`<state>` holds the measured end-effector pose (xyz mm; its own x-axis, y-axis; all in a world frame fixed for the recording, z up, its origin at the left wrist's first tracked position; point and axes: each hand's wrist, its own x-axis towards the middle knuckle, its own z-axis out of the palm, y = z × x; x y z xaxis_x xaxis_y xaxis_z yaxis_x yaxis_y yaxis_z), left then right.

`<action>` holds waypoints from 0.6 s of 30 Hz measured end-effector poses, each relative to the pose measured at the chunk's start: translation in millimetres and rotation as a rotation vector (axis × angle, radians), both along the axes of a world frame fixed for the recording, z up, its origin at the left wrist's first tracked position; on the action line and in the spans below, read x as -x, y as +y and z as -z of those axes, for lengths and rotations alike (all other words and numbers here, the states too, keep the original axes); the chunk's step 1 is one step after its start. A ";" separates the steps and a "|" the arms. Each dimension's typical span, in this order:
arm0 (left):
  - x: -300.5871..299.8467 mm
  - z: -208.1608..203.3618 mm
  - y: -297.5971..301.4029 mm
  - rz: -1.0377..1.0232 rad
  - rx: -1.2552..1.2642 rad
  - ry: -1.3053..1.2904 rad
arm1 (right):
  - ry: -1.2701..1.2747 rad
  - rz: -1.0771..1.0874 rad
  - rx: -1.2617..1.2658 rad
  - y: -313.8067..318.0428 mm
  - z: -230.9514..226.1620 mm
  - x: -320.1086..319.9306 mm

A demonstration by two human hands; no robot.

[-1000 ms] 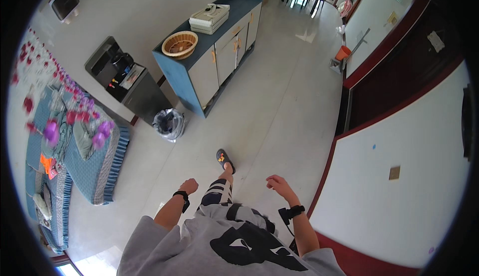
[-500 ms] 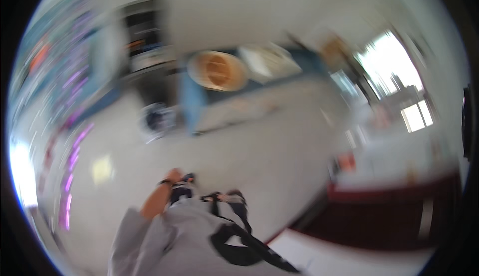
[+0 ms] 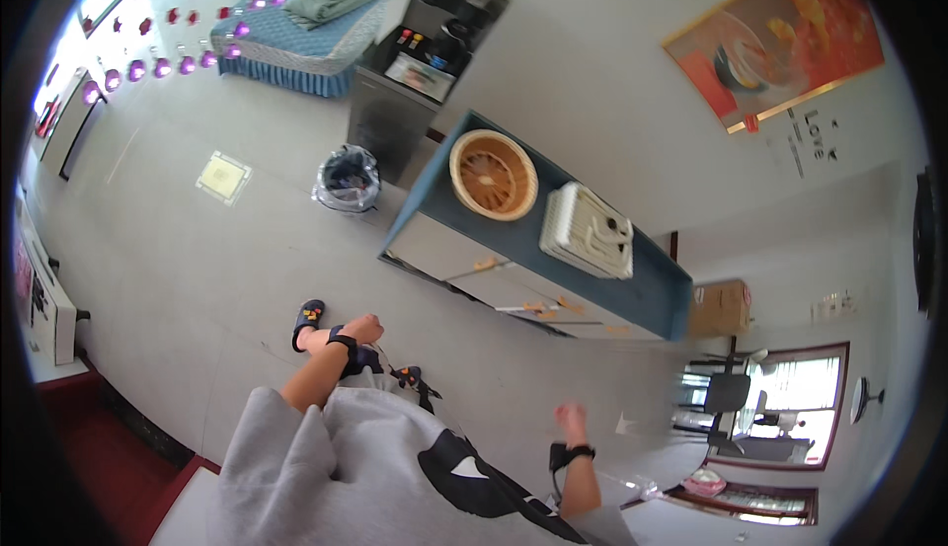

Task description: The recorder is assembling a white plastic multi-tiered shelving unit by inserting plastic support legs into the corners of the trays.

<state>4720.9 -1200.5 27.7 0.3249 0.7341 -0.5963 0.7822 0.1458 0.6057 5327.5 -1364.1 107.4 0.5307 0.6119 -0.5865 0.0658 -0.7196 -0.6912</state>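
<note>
My left hand [image 3: 363, 329] hangs in front of my body with its fingers curled in, and nothing shows in it. A black band circles that wrist. Farther right, my right hand [image 3: 571, 420] is held out above the floor, also with a black wrist band [image 3: 571, 455]. It is small and smeared, so its fingers cannot be made out. Neither hand touches anything that I can see. Nearest ahead stands a long low cabinet [image 3: 449, 255] with a blue top. On it sit a round wicker basket [image 3: 521, 202] and a white slatted basket [image 3: 585, 240].
A lined trash bin [image 3: 348, 183] stands left of the cabinet, beside a grey water dispenser [image 3: 387, 117]. Farther back are a blue bed [image 3: 296, 47] and a bead curtain [image 3: 188, 64]. A cardboard box [image 3: 721, 307] and dark chairs [image 3: 726, 391] are at right.
My view has swung round, and the cabinet now runs down toward the right. My right arm has come into view at the right. Blurred surroundings have become sharp.
</note>
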 end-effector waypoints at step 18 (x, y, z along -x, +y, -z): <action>-307.0 -162.1 216.8 -0.126 -0.703 -0.465 | 0.234 -0.204 -0.245 169.8 -77.5 -12.1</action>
<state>5027.8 -983.6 189.9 0.3151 0.9307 0.1857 0.4351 -0.3156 0.8433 5339.7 -1194.3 184.9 0.2531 0.8279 -0.5006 0.0112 -0.5199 -0.8542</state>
